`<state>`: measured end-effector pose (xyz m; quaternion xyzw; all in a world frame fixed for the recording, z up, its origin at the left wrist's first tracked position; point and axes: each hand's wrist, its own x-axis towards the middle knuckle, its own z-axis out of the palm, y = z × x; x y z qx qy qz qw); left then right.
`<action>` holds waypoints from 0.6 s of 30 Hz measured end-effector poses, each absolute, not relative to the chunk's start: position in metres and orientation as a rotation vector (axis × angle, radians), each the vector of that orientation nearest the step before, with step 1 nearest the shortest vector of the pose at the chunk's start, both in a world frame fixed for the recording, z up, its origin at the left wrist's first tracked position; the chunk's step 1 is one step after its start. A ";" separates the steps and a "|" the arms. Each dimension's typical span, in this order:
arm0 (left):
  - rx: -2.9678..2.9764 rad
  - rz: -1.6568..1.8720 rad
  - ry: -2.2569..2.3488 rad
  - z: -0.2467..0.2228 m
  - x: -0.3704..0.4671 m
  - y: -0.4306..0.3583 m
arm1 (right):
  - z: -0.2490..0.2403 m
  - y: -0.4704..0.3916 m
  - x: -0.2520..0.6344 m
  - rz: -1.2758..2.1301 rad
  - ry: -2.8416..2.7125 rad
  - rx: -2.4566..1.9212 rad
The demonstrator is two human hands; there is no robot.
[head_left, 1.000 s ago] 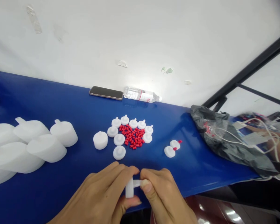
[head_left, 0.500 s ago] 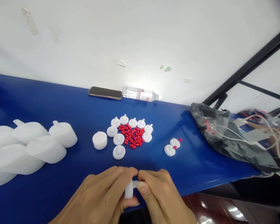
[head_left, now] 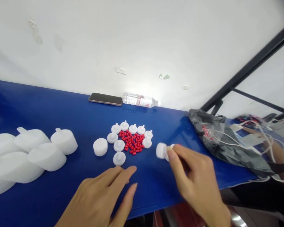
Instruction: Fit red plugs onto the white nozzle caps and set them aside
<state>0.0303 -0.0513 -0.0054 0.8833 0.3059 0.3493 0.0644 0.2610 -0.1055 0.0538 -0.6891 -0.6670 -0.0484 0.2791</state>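
My right hand (head_left: 195,176) pinches a white plastic cap with a stem (head_left: 161,150), thumb and forefinger on the stem side, the disc facing left. Another white cap (head_left: 167,155) shows partly behind my fingers; the rest of that spot is hidden. Over the blue table, my left hand (head_left: 99,195) holds nothing, its thumb and fingers apart. Just beyond it lies a white stemmed cap (head_left: 119,158), one of several that curve around a heap of short red tubes (head_left: 133,143). A thicker white cap (head_left: 100,147) sits left of these.
Stacks of white discs (head_left: 47,156) lie on the left side of the blue table (head_left: 68,110). Along the wall are a phone (head_left: 105,99) and a clear bottle (head_left: 139,100). A dark plastic bag (head_left: 229,154) and white cables (head_left: 267,143) occupy the right end.
Both hands were together on the white cap at the table's front. My left hand has let go and opened; my right hand has carried the cap right and away from me.
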 end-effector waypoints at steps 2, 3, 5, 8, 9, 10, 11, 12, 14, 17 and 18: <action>2.699 1.020 0.849 -0.008 0.030 -0.049 | 0.068 -0.085 0.275 -0.277 -1.841 -2.055; 2.710 1.006 0.818 -0.009 0.029 -0.049 | 0.073 -0.075 0.280 -0.339 -1.874 -2.181; 2.712 1.013 0.799 -0.012 0.029 -0.049 | 0.079 -0.055 0.289 -0.383 -1.973 -2.400; 2.693 1.062 0.830 -0.014 0.030 -0.051 | 0.082 -0.035 0.299 -0.319 -2.120 -2.573; 2.688 1.077 0.837 -0.014 0.030 -0.052 | 0.083 -0.032 0.301 -0.307 -2.138 -2.613; 2.687 1.094 0.837 -0.014 0.030 -0.052 | 0.084 -0.031 0.302 -0.334 -2.124 -2.655; 2.687 1.100 0.839 -0.015 0.030 -0.053 | 0.086 -0.032 0.302 -0.398 -2.077 -2.696; 2.686 1.104 0.844 -0.015 0.030 -0.053 | 0.088 -0.034 0.301 -0.487 -1.998 -2.724; 2.681 1.094 0.845 -0.016 0.029 -0.053 | 0.090 -0.040 0.292 -0.601 -1.886 -2.666; 2.690 1.041 0.808 -0.016 0.028 -0.052 | 0.083 -0.046 0.271 -0.485 -2.029 -2.401; 2.697 1.040 0.796 -0.016 0.028 -0.051 | 0.078 -0.045 0.264 -0.450 -2.105 -2.334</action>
